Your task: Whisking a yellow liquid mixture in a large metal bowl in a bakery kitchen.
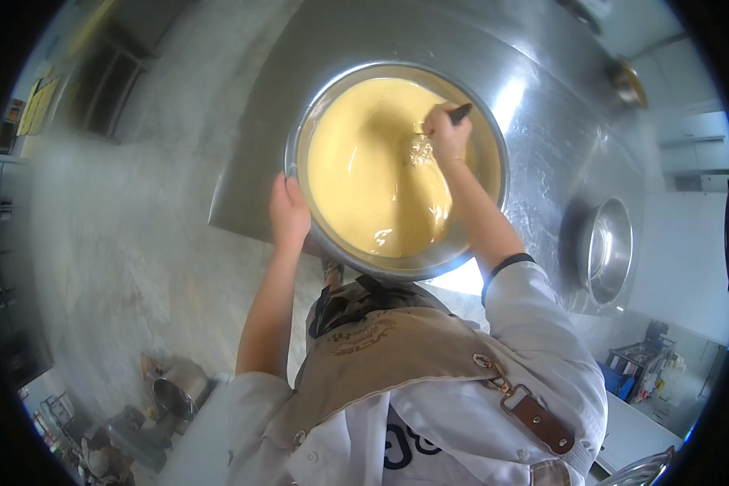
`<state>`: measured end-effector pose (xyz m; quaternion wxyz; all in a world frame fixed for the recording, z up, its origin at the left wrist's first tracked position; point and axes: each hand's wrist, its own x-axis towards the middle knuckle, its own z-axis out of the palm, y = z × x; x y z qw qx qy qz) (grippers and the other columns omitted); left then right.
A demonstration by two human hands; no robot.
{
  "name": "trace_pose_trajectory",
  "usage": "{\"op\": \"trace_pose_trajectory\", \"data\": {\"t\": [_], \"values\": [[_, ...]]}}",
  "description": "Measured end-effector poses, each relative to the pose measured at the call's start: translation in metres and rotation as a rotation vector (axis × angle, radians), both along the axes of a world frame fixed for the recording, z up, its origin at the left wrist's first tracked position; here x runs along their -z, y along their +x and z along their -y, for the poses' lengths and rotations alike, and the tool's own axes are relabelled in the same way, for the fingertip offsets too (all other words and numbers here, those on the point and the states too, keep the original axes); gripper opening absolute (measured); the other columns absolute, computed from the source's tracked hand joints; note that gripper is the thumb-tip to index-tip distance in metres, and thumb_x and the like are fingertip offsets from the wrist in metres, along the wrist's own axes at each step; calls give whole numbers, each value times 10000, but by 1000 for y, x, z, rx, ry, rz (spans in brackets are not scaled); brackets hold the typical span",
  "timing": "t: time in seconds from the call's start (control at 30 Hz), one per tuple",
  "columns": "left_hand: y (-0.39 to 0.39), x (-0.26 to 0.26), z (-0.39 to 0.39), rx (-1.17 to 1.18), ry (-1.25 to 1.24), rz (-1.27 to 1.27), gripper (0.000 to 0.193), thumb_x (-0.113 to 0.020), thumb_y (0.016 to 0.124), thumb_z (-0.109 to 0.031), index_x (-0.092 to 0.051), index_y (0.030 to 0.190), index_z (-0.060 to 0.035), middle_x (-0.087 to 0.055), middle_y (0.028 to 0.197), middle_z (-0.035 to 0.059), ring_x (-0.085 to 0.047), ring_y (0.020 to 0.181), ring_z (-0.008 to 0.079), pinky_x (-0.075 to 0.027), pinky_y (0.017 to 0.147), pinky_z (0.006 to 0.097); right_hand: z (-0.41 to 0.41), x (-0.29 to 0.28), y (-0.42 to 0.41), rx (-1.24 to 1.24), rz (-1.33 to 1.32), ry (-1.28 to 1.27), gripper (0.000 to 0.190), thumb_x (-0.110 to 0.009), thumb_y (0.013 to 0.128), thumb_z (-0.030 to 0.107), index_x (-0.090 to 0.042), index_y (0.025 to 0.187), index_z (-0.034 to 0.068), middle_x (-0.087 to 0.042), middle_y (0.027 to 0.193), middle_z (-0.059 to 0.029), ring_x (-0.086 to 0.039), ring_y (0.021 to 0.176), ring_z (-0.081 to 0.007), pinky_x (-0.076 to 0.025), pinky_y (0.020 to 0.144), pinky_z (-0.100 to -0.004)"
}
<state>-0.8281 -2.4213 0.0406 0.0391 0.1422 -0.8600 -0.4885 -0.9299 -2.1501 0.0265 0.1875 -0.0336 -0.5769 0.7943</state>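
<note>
A large round metal bowl (293, 146) stands at the edge of a steel worktable, full of smooth yellow batter or cream (364, 182). My left hand (289, 209) grips the bowl's rim on its left side. Over the right part of the bowl, my right hand (448, 133) is closed around the dark handle of a utensil (460, 113). Its lower part dips into the yellow mixture, where wire-like loops show, blurred, so it looks like a whisk. The surface around it is rippled and glossy.
The steel worktable (249, 152) reaches right, where a smaller metal bowl (610, 250) sits near its edge. Another metal container (630, 84) stands at the far right. A mixer-like machine with a metal bowl (179, 392) is at the lower left.
</note>
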Motion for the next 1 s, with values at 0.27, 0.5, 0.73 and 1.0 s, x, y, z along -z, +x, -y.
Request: {"op": "trace_pose_trajectory", "data": {"t": [0.27,0.5,0.73,1.0], "values": [[3,-5,-3,-38,0,9,362,-377,918,-227,-473,1166,18,-560,1078,223,-545,1002,344,-417,847,379,76,-3,83,-437,54,118,133,-490,787,-8,-495,658,23,-522,633,-11,-478,590,-81,-381,532,-219],[4,0,-3,-50,9,-24,333,-383,923,-213,-492,1145,9,-588,1021,196,-577,935,294,-433,812,357,-1,-6,99,-393,92,118,142,-503,762,-25,-470,632,25,-499,590,-26,-458,528,-86,-370,477,-229],[2,-7,-6,-57,4,36,345,-384,914,-240,-492,1155,-18,-593,999,217,-580,929,351,-445,791,396,34,0,-7,-150,22,58,168,-520,795,18,-465,638,39,-469,548,2,-431,475,-75,-350,433,-224],[1,4,1,-78,-75,-12,363,-391,912,-250,-479,1158,2,-590,992,232,-574,919,376,-448,791,406,121,1,41,-421,-36,175,105,-545,739,-5,-503,647,23,-489,582,8,-445,558,-69,-391,522,-233]]}}
